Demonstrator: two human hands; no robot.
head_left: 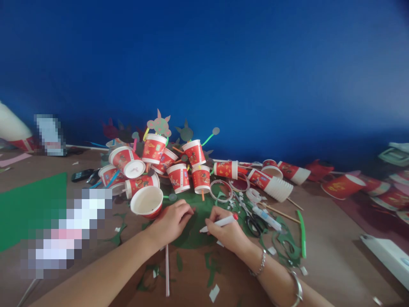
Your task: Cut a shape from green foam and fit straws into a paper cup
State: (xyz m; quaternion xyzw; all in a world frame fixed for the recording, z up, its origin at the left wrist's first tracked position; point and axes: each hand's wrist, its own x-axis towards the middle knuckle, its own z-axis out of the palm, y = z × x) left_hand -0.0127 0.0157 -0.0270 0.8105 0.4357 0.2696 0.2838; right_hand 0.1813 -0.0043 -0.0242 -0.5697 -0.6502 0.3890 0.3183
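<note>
My right hand [223, 228] grips a white marker with a red end [227, 220], its tip pointing left and down at a dark green sheet of paper [191, 238]. On the left part of that sheet lies my left hand [172, 219], palm down and holding nothing, fingers stretched to the right. Just behind my left wrist stands a large white-lined paper bowl [147, 201]. Beyond both hands is a pile of red paper cups [179, 178], some joined with coloured strips and topped by a green paper animal head [160, 126].
Right of my right hand lie black-handled scissors [253, 225], tape rolls [221, 190], a glue tube [266, 218], a green strip [302, 234] and paper scraps. A stack of cups [271, 185] lies behind them. At left is a large green sheet [32, 209]; a blue wall [204, 76] rises behind.
</note>
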